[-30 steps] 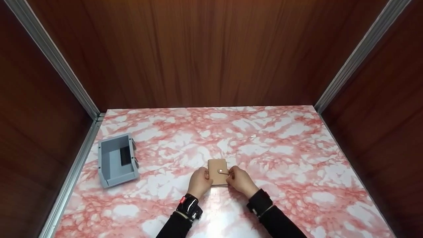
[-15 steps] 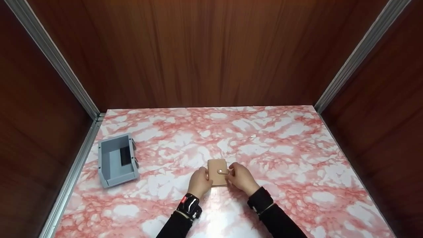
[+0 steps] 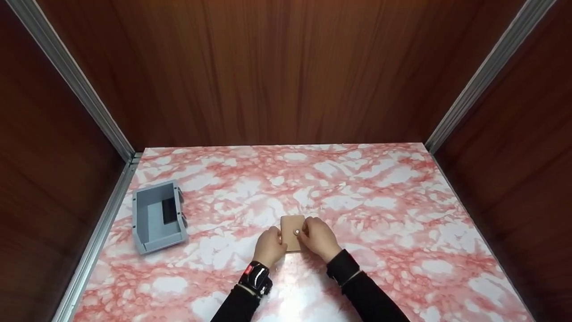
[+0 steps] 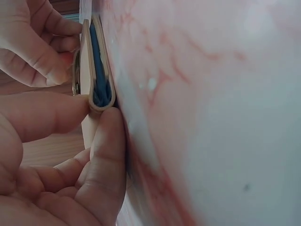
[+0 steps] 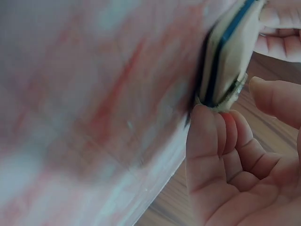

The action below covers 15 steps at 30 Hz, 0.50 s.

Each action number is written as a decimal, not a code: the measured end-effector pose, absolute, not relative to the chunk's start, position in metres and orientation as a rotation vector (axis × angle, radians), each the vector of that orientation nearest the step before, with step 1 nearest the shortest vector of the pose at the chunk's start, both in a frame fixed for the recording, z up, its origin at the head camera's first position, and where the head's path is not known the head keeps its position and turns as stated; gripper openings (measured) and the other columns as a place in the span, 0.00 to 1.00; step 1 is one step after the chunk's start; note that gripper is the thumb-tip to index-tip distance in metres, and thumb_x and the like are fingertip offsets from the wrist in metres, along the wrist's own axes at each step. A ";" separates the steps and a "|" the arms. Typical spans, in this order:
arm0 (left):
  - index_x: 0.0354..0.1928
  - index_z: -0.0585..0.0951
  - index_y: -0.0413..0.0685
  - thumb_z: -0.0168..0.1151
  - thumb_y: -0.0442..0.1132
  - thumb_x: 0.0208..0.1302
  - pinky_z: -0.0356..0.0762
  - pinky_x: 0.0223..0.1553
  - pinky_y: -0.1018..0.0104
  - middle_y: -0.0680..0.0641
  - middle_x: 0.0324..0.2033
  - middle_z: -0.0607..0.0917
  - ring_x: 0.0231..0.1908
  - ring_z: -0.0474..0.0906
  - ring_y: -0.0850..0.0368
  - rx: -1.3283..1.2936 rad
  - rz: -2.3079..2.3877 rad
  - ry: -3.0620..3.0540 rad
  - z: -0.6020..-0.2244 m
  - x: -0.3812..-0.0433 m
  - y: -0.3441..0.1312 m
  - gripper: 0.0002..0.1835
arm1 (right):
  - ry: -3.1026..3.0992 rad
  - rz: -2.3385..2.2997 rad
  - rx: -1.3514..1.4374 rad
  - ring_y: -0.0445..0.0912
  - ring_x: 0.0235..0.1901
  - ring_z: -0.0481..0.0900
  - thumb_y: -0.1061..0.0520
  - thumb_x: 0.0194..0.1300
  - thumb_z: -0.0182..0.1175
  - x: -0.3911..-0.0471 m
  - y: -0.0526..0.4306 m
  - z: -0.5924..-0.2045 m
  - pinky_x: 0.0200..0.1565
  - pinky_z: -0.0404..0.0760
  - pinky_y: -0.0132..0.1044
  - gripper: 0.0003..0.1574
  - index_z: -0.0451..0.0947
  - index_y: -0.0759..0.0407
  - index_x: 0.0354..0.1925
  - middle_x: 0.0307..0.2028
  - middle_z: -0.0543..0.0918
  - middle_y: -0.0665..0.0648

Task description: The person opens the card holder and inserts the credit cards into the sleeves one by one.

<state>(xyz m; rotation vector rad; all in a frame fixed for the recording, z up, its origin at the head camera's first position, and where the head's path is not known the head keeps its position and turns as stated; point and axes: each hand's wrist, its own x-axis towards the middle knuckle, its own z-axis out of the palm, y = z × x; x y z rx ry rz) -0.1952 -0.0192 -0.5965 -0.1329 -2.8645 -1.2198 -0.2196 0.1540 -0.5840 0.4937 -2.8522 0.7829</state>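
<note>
A small tan card holder (image 3: 290, 235) with a round metal snap (image 3: 296, 232) lies near the front middle of the table. My left hand (image 3: 269, 246) pinches its left edge between thumb and fingers. The left wrist view shows a blue lining (image 4: 99, 87) inside the folded spine (image 4: 102, 108). My right hand (image 3: 321, 238) is at the opposite edge, thumb beside the snap, fingers curled against the side and strap end. In the right wrist view the fingertips touch the lower end of the card holder (image 5: 235, 52), with the thumb close to the snap. The strap is mostly hidden by this hand.
A grey plastic bin (image 3: 163, 243) with a dark patch on its inner side stands at the table's left. Dark wood-patterned panels (image 3: 286, 76) and metal rails (image 3: 96, 96) enclose the red-and-white marbled table (image 3: 380, 188).
My right hand has shifted left over the card holder's edge, its thumb now beside the snap and covering the strap. The left hand and the bin stay where they were.
</note>
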 end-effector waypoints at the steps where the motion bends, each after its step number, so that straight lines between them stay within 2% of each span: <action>1: 0.34 0.76 0.38 0.71 0.31 0.48 0.75 0.33 0.54 0.50 0.23 0.74 0.26 0.74 0.51 -0.136 -1.218 -2.869 -0.597 -0.196 -0.019 0.13 | -2.853 0.770 0.494 0.46 0.23 0.68 0.53 0.62 0.68 -0.220 0.153 -0.585 0.29 0.71 0.42 0.16 0.70 0.57 0.28 0.23 0.68 0.50; 7: 0.34 0.77 0.38 0.71 0.31 0.49 0.76 0.34 0.54 0.50 0.23 0.75 0.27 0.74 0.51 -0.116 -1.226 -2.894 -0.596 -0.197 -0.019 0.13 | -2.878 0.728 0.490 0.47 0.22 0.68 0.54 0.60 0.68 -0.221 0.150 -0.587 0.27 0.70 0.42 0.17 0.70 0.59 0.26 0.23 0.67 0.51; 15: 0.36 0.77 0.36 0.71 0.31 0.49 0.75 0.33 0.55 0.50 0.23 0.75 0.27 0.74 0.52 -0.105 -1.234 -2.917 -0.594 -0.197 -0.019 0.13 | -2.916 0.660 0.471 0.50 0.24 0.73 0.52 0.56 0.72 -0.222 0.145 -0.585 0.27 0.74 0.44 0.22 0.67 0.56 0.24 0.24 0.69 0.53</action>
